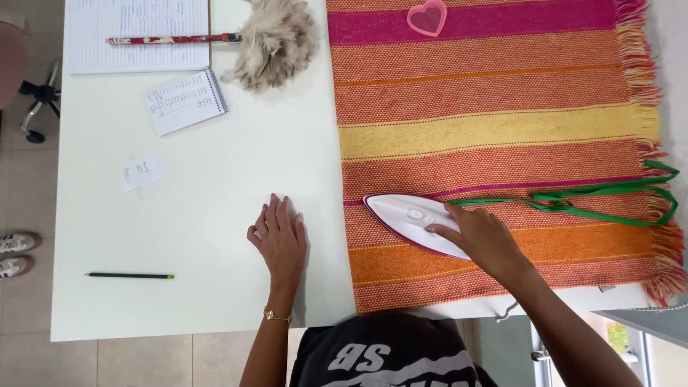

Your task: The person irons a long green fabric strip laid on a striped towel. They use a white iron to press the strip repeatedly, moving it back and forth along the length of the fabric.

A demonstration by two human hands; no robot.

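My right hand [481, 236] grips a white iron with a magenta rim [407, 216], its tip pointing left, resting on a striped orange, yellow and magenta woven cloth [494, 129]. A green ribbon [609, 197] lies on the cloth from the iron toward the fringed right edge. My left hand [279, 235] rests flat on the white table [215, 215], fingers together, left of the cloth and holding nothing.
A feather duster with a red handle [272, 39] lies over a lined paper pad [136, 36]. A small spiral notebook [185, 102], a paper slip [141, 172] and a dark pencil [129, 275] lie on the table. A pink heart-shaped dish [427, 17] sits on the cloth's far edge.
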